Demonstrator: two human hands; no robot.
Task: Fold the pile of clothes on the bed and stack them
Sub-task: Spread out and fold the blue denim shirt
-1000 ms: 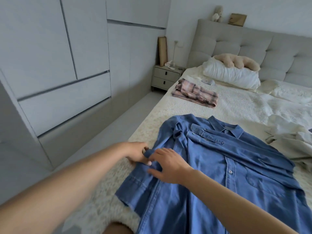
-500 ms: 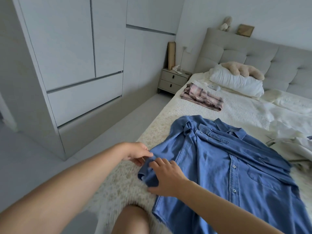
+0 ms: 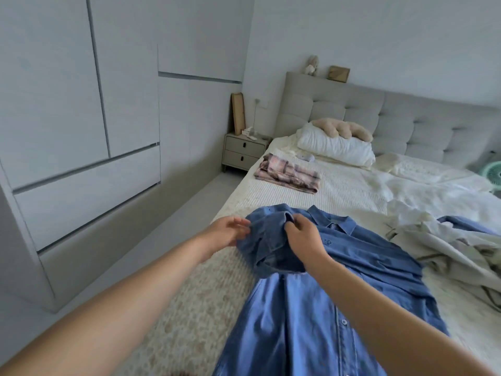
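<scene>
A blue denim shirt (image 3: 360, 267) lies front up on the bed (image 3: 352, 191), collar toward the headboard. Its left sleeve is doubled back over the shoulder area in a bunched fold. My right hand (image 3: 303, 240) lies on that fold, fingers curled and pinching the sleeve fabric near the shoulder. My left hand (image 3: 227, 232) is just left of the shirt, fingers loosely extended, tips touching the shirt's edge. A folded plaid garment (image 3: 287, 173) lies farther up the bed. At the right sits a pile of pale crumpled clothes (image 3: 447, 245).
A second blue garment (image 3: 466, 223) shows behind the pale pile. A white pillow (image 3: 333, 145) and a plush toy lie at the headboard. A nightstand (image 3: 244, 150) stands left of the bed, a wardrobe wall (image 3: 81, 131) lines the left, and a green fan (image 3: 493, 172) shows at the far right.
Both hands moved away from me, from the sleeve's cuff end up to the shoulder, carrying the sleeve back over the shirt. My left hand's grip has loosened.
</scene>
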